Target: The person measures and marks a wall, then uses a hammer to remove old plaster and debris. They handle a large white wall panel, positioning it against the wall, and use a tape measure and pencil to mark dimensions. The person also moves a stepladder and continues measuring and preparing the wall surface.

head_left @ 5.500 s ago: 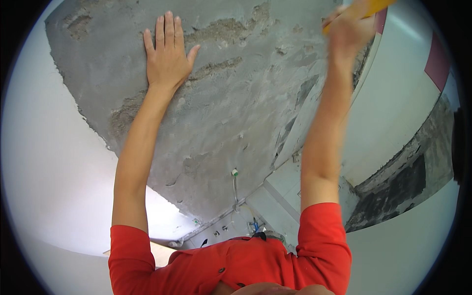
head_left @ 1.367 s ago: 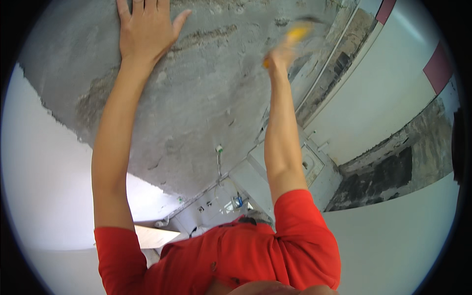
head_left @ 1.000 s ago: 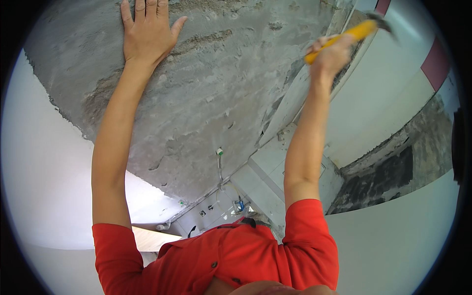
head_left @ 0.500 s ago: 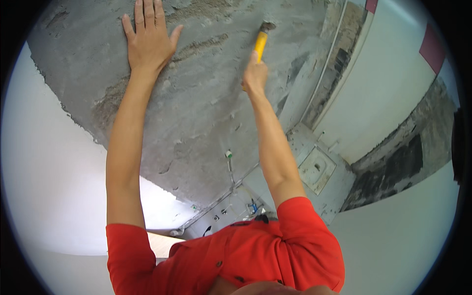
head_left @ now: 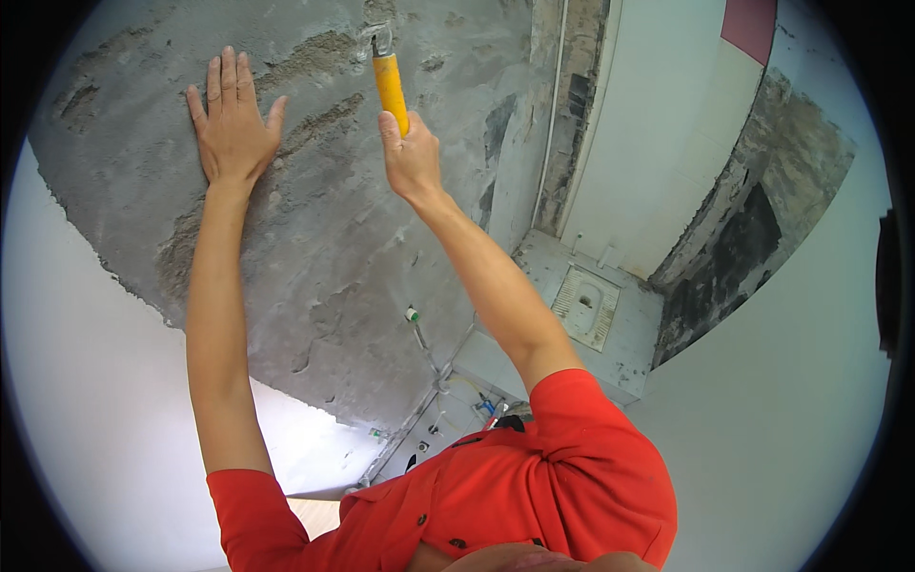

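Note:
My left hand (head_left: 232, 133) lies flat on a rough grey cement wall (head_left: 315, 243), fingers stretched upward and thumb out to the right. In my right hand (head_left: 413, 157) is a hand tool with a thick yellow handle (head_left: 390, 93), fingers wrapped round its lower end. Its short metal head (head_left: 381, 40) points up at the wall near a rough patch; the head is blurred, so its exact kind cannot be made out. Between my hands runs a gouged, crumbly strip (head_left: 324, 119) of cement.
A squat toilet (head_left: 585, 303) is set into a grey raised floor at right, below a white panel (head_left: 658, 133). A pipe with a green-tipped end (head_left: 412, 314) juts from the lower wall. Hoses and a blue fitting (head_left: 487, 404) lie near the floor.
My view has shifted, so the wall and left hand sit lower. My right hand and the yellow-handled tool have moved left, closer to my left hand, which stays flat.

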{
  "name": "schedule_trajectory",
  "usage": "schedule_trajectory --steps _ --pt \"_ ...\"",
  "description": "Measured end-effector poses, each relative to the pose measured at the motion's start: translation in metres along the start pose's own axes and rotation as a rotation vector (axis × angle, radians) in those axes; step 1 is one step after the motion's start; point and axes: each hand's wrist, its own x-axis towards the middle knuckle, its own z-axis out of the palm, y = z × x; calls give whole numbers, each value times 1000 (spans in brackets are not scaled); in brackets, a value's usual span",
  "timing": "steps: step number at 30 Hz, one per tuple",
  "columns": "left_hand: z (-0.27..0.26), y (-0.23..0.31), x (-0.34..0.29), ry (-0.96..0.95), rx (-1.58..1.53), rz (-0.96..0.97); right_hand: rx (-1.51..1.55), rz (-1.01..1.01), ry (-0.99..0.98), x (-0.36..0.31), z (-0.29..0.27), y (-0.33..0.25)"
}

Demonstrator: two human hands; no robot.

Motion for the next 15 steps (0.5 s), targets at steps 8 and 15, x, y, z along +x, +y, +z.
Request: schedule_trajectory --steps 8,15 --pt "-10 11 4 -94 169 -48 -11 -13 50 19 -19 25" --pt "8 14 5 0 127 -34 50 -57 11 44 15 16"
